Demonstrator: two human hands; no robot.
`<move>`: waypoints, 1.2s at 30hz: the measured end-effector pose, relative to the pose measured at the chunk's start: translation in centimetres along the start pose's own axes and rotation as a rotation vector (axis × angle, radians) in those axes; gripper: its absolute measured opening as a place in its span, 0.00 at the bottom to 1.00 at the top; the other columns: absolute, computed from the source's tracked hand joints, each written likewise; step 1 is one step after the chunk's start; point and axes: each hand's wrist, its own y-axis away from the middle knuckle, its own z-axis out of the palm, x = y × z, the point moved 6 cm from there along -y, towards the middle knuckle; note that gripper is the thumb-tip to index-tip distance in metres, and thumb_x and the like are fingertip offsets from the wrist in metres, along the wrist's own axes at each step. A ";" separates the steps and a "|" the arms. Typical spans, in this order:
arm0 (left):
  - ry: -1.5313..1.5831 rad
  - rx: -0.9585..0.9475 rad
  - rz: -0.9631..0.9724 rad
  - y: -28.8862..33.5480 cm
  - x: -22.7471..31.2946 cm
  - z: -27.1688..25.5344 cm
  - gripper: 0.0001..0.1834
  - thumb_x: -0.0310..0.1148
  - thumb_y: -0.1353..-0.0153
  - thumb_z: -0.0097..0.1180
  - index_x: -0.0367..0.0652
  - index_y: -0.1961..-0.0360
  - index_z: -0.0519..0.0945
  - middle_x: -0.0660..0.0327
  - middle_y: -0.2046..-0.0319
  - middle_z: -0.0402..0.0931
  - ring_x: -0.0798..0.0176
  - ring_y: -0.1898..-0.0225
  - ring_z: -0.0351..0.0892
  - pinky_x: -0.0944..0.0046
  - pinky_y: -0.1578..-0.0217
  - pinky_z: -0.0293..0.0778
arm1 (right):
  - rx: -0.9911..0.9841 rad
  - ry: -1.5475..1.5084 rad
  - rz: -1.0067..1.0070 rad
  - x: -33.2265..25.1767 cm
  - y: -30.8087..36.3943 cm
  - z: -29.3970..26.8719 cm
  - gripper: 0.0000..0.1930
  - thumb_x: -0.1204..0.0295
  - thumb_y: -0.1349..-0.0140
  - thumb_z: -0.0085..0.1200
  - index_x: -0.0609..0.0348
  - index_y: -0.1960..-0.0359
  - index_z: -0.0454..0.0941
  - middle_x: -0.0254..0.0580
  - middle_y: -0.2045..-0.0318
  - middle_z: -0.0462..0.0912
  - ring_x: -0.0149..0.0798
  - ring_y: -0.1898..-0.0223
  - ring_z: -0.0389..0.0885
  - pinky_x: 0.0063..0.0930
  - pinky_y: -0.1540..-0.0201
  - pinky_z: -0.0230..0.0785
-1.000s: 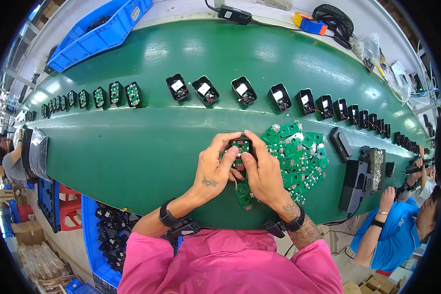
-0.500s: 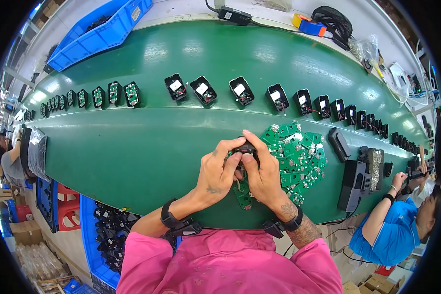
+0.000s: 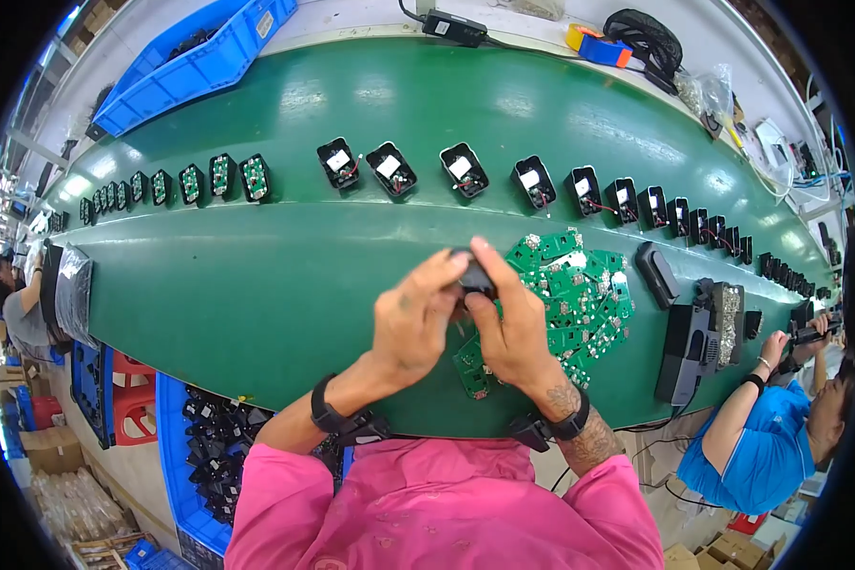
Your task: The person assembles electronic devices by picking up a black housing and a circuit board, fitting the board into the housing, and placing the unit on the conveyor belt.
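Note:
Both hands meet over the near part of the green table, around a small black plastic housing (image 3: pixel 478 278). My right hand (image 3: pixel 515 332) grips it, thumb on the near side and index finger along the far side. My left hand (image 3: pixel 410 321) is slightly blurred, its fingers bent against the housing's left side; they partly hide it. Just right of my hands lies a loose pile of green circuit boards (image 3: pixel 589 302), one board (image 3: pixel 473 372) reaching in below my right wrist. Beyond stands a row of open black housings (image 3: pixel 464 171) with white-labelled parts and wires inside.
Housings fitted with green boards (image 3: pixel 255 178) line up at the far left. A blue bin (image 3: pixel 195 66) stands behind them. To the right are a black device (image 3: pixel 657 275) and a dark box (image 3: pixel 682 351). A co-worker in blue (image 3: pixel 755 442) sits at the right. Another blue crate (image 3: pixel 176 446) holds black parts below left.
The housing has turned in my fingers and now shows a smooth dark face. My left hand has shifted a little left and its fingers have moved. The row of housings appears slightly shifted.

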 end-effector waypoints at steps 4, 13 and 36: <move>0.126 0.146 -0.590 -2.9 -5.2 -5.7 0.15 0.29 0.28 0.45 0.39 0.44 0.74 0.52 0.49 0.77 0.61 0.71 0.85 0.69 0.77 0.83 | -0.144 0.310 -0.087 0.6 -0.4 -3.0 0.23 0.78 0.49 0.65 0.55 0.49 0.81 0.43 0.58 0.76 0.47 0.55 0.76 0.36 0.49 0.70; -0.247 0.113 -0.735 -6.1 -18.7 -13.1 0.16 0.30 0.29 0.45 0.39 0.43 0.71 0.51 0.64 0.80 0.62 0.85 0.80 0.67 0.86 0.74 | -0.610 0.481 -0.097 0.4 2.7 -1.8 0.23 0.75 0.54 0.67 0.48 0.52 0.84 0.42 0.47 0.72 0.53 0.40 0.65 0.46 0.38 0.59; -0.103 -0.084 -0.345 -6.2 -6.9 -8.4 0.30 0.33 0.43 0.65 0.38 0.39 0.74 0.49 0.42 0.66 0.55 0.55 0.82 0.62 0.61 0.83 | 0.060 -0.717 0.494 3.0 0.8 -5.0 0.11 0.82 0.39 0.58 0.69 0.55 0.76 0.38 0.68 0.80 0.26 0.73 0.79 0.21 0.72 0.74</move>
